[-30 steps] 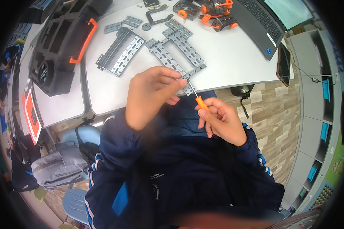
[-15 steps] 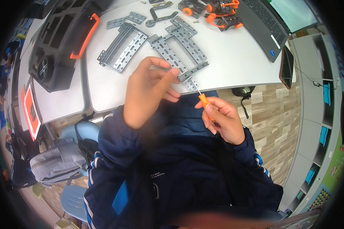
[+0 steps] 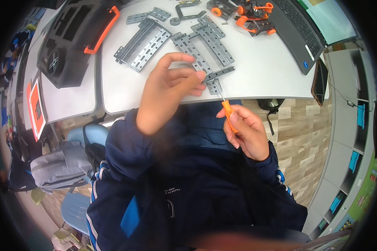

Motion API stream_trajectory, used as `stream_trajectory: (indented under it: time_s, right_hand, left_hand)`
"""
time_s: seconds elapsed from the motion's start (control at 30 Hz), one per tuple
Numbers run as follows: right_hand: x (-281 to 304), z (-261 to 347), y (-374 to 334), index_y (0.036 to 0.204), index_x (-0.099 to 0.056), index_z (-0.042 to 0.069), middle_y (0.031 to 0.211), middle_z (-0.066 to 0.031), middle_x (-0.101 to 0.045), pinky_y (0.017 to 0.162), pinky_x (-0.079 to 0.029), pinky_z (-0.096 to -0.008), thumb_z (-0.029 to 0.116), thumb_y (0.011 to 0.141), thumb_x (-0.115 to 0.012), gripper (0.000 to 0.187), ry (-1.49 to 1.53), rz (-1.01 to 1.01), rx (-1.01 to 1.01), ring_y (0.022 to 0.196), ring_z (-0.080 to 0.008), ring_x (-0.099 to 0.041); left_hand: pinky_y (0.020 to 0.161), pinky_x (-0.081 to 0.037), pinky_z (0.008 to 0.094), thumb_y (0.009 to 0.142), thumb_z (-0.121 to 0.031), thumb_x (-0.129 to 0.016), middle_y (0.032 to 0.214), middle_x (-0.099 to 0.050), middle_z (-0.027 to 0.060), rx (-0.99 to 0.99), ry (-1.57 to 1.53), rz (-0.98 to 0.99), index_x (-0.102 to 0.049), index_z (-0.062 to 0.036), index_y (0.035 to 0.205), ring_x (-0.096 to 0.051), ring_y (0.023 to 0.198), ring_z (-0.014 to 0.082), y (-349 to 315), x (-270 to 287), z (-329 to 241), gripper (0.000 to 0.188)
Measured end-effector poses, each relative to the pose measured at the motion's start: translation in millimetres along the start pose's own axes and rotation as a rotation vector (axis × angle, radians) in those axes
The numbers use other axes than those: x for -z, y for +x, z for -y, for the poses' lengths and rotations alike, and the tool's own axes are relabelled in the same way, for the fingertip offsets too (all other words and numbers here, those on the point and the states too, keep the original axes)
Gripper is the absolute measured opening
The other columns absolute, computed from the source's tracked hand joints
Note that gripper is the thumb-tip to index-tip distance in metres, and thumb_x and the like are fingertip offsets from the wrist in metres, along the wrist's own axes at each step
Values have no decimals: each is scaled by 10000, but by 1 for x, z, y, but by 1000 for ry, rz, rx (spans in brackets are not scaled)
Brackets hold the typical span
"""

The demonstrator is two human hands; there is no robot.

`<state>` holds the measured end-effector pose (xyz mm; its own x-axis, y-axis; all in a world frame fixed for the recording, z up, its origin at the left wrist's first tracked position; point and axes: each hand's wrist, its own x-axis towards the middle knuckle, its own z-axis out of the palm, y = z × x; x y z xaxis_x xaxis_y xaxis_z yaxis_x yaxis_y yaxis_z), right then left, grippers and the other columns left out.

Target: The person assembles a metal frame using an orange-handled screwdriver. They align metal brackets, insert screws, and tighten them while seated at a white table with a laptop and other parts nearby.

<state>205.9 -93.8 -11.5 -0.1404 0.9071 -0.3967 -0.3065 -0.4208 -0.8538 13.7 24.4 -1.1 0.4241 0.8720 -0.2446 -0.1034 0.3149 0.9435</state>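
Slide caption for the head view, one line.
Right hand holds an orange-handled screwdriver at a perforated grey frame on a white table; left hand at the frame's near end.

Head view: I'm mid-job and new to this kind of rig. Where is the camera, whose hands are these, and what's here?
There's no robot: these are a person's bare hands, seen from a head-worn fisheye camera looking down, so straight edges bend. The right hand holds an orange-handled screwdriver, its tip at the near end of a perforated grey metal frame. The left hand's fingertips are there too; whether they grip is unclear. On the white table, a grey channel assembly lies left of the frame; a black case stands farther left, and a laptop sits right.
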Motion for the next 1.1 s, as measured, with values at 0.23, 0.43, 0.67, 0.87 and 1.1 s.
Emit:
stream_trajectory:
  time_s: [0.23, 0.43, 0.67, 0.87, 1.1]
  right_hand:
    - [-2, 6, -1, 1143, -627, 4, 659, -22, -548, 472, -296, -191, 253, 1062, -493, 294, 60, 27, -21, 488, -51, -428]
    - [-3, 9, 1, 1145, -618, 10, 656, -19, -544, 465, -299, -190, 265, 1065, -489, 297, 60, 57, -32, 490, -54, -432]
    - [-2, 10, 1, 1156, -607, 6, 658, -20, -546, 460, -308, -190, 274, 1067, -485, 308, 62, 69, -50, 495, -54, -439]
    - [-3, 9, 2, 1159, -584, -25, 643, -45, -532, 429, -288, -201, 321, 1077, -470, 373, 33, 65, -35, 454, -69, -394]
    - [2, 13, -1, 1170, -609, -3, 667, -19, -550, 464, -298, -184, 276, 1070, -474, 325, 67, 106, -50, 505, -54, -446]
  left_hand:
    - [910, -515, 271, 951, -97, -686, 1075, -715, 97, -116, 126, -26, -664, 25, 1152, -664, 1013, 152, -4, -8, 1, 236]
    - [962, -539, 342, 976, -137, -654, 1104, -699, 106, -71, 40, -43, -666, 27, 1145, -665, 1037, 180, 0, -6, 0, 236]
    - [972, -539, 353, 983, -190, -658, 1146, -669, 130, 68, -164, 62, -645, 32, 1147, -661, 1047, 201, 5, -3, 1, 276]
    - [947, -569, 380, 992, -176, -636, 1159, -656, 104, 49, -113, 110, -657, 12, 1146, -665, 1037, 192, 7, -3, 1, 244]
    - [930, -568, 338, 1002, -149, -616, 1179, -665, 104, 50, -74, 161, -644, 12, 1191, -670, 1016, 164, 7, 1, -1, 249]
